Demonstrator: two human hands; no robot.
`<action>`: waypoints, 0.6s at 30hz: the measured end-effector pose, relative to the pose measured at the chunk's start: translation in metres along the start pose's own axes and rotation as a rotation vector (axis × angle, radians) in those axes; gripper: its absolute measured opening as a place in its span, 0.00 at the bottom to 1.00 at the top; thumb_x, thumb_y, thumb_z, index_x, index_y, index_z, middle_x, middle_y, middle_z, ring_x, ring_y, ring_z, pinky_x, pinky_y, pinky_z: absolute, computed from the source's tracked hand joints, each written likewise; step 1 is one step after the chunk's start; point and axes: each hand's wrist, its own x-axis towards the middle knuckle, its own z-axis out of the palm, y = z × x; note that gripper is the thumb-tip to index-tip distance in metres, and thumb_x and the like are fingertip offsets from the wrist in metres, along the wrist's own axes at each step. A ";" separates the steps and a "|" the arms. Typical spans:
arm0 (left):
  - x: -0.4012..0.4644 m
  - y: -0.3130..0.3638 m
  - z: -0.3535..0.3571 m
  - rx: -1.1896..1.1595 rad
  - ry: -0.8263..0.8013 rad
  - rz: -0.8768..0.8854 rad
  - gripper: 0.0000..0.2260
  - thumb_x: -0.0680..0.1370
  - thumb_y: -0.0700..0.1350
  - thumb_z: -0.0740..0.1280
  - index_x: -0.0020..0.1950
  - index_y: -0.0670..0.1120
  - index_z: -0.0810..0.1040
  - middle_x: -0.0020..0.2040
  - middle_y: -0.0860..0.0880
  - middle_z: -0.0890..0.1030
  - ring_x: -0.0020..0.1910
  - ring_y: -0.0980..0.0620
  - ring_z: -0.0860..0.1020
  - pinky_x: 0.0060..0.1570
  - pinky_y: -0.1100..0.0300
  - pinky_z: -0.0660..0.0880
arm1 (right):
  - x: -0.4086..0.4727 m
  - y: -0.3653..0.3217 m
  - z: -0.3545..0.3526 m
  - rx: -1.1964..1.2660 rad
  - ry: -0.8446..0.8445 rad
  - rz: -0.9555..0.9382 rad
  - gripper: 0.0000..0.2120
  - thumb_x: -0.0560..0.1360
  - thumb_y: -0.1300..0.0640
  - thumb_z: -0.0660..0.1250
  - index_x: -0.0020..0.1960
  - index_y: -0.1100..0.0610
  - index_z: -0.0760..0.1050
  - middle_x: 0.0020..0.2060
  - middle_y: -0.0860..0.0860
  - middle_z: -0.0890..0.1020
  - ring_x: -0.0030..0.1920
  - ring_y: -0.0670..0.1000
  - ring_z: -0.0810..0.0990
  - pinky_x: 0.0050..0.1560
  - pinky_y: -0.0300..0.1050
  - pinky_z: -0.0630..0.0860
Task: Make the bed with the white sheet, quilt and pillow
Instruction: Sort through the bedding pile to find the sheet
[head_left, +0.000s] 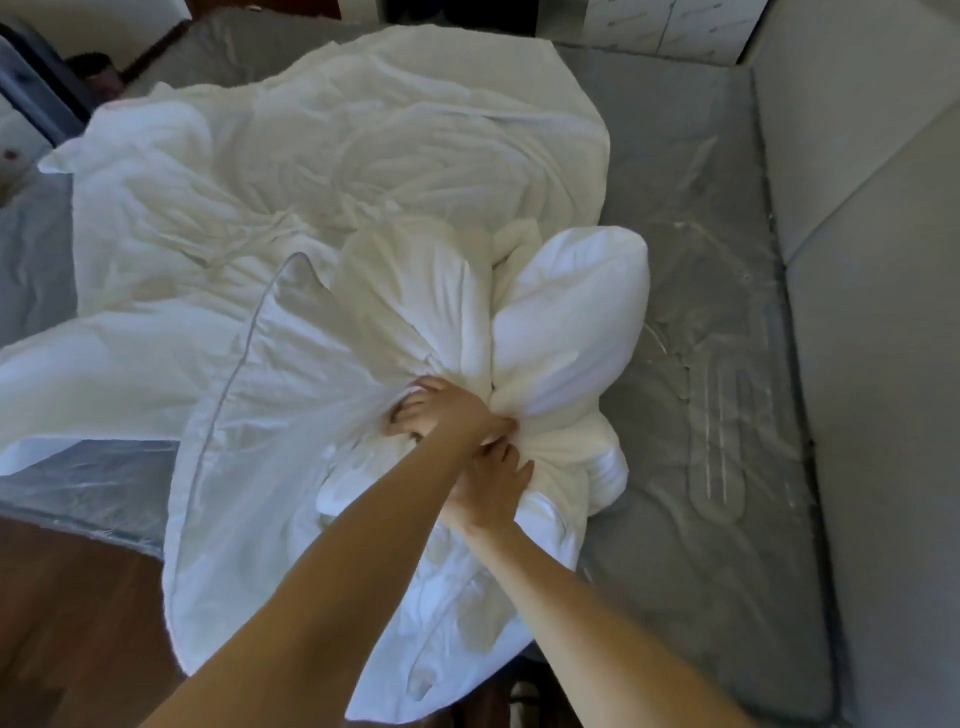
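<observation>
A rumpled heap of white bedding lies on the grey mattress (701, 260). The white quilt (322, 156) spreads over the far and left part. A piece with grey piping (244, 374) hangs over the near edge; I cannot tell whether it is the sheet or a pillowcase. A puffy white pillow (582, 312) bulges at the right of the heap. My left hand (441, 410) grips bunched white fabric in the middle. My right hand (493, 488) grips the gathered cloth just below it, at the pillow's pinched end. The two hands touch each other.
The mattress is wrapped in shiny clear plastic (717, 441). A grey upholstered headboard (872, 260) runs along the right. Brown wooden floor (67, 597) shows at the lower left. Dark furniture (31, 88) stands at the far left.
</observation>
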 end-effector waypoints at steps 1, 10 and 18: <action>0.005 0.002 0.006 0.012 0.025 -0.002 0.63 0.60 0.72 0.69 0.75 0.35 0.41 0.72 0.32 0.57 0.71 0.31 0.60 0.68 0.32 0.55 | 0.002 0.001 0.000 0.025 0.035 0.011 0.41 0.74 0.43 0.59 0.74 0.70 0.49 0.64 0.63 0.69 0.64 0.62 0.69 0.68 0.66 0.58; 0.059 -0.011 0.005 0.099 -0.012 0.355 0.24 0.78 0.60 0.56 0.66 0.46 0.73 0.64 0.45 0.76 0.63 0.42 0.73 0.61 0.45 0.68 | 0.024 0.001 0.021 0.082 -0.209 0.080 0.56 0.65 0.31 0.67 0.77 0.50 0.36 0.74 0.65 0.45 0.75 0.64 0.43 0.70 0.70 0.41; 0.038 -0.040 -0.035 -0.033 -0.160 0.513 0.20 0.81 0.53 0.58 0.63 0.40 0.74 0.64 0.40 0.75 0.62 0.43 0.73 0.59 0.56 0.67 | 0.011 0.013 -0.009 0.138 0.073 -0.108 0.38 0.65 0.40 0.73 0.69 0.48 0.60 0.59 0.51 0.72 0.61 0.56 0.71 0.57 0.52 0.67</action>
